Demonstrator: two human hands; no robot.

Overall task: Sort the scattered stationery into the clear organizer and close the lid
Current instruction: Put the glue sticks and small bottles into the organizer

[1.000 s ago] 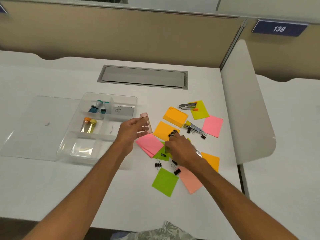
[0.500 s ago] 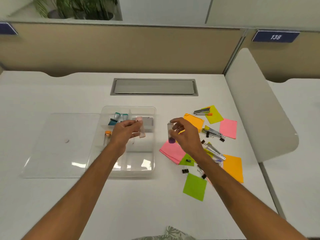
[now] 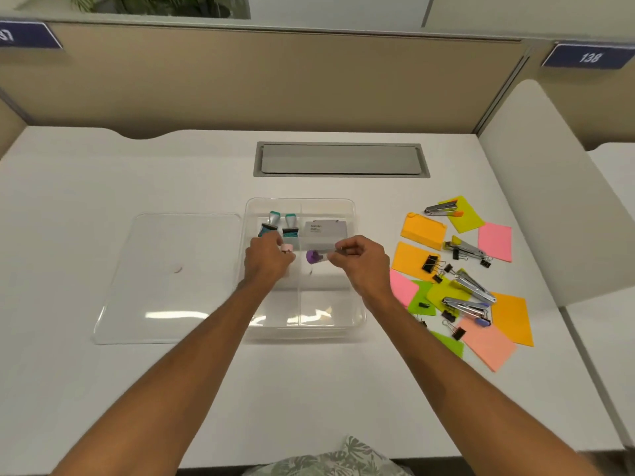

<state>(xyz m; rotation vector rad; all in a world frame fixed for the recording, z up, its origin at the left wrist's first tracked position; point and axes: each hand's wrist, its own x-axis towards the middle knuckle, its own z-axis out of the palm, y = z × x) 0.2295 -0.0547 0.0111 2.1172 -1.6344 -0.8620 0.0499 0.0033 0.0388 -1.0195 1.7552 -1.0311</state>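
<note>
Pinched in the right hand (image 3: 360,261): a small clear tube with a purple cap (image 3: 316,256), long axis lying level, cap pointing left, over the middle of the clear plastic divided organizer (image 3: 357,304). Clenched in the left hand (image 3: 268,257): a pink-capped tube (image 3: 287,248), mostly hidden, over the organizer's left half. Left of the organizer, the flat clear lid (image 3: 165,280). Right of it, scattered sticky notes, staplers, binder clips. Underneath, a white desk (image 3: 103,180); behind, a beige partition (image 3: 275,80).

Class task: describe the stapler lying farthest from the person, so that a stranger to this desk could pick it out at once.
Start at the clear organizer in the desk's middle, then look right to the scattered sticky notes. At the far edge of that scatter a silver stapler lies across a yellow-green note. Alone among the staplers, it has an orange end.
</note>
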